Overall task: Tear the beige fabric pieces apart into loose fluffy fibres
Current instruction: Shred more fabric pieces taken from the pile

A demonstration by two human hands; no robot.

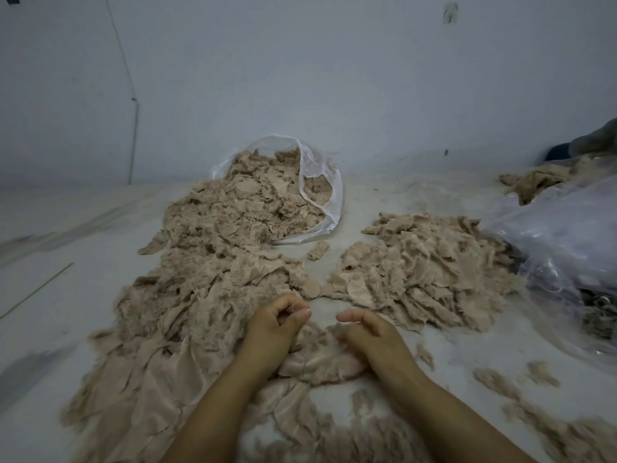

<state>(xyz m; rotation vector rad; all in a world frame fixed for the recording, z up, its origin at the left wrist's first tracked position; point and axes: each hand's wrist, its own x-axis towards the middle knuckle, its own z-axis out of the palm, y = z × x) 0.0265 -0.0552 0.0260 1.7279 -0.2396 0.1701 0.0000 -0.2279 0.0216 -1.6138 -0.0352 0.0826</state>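
Down near the bottom centre, the person's two bare hands hover just above a heap of beige fabric pieces point(200, 295) spread over a pale floor point(367, 202). The left hand point(277, 324) has its fingers curled inward, thumb pressed to the fingertips, and seems to pinch a thin wisp of fibre, though the wisp is too faint to be sure of. The right hand point(367, 332) is loosely curled with the thumb pointing toward the left hand; whether it holds anything cannot be told. Between and under the wrists lies a crumpled fabric piece point(320, 362), touching both forearms.

The large heap runs from the lower left, past the left hand, up to a clear plastic bag point(320, 182) lying on its side by the wall, its mouth spilling more of the same material. A second heap of fabric point(424, 272) sits beyond the right hand, near it but apart. Small loose tufts point(500, 382) lie scattered to the lower right. Another crinkled plastic sheet point(561, 235) rests at the right edge, with more beige scraps point(537, 182) behind it.
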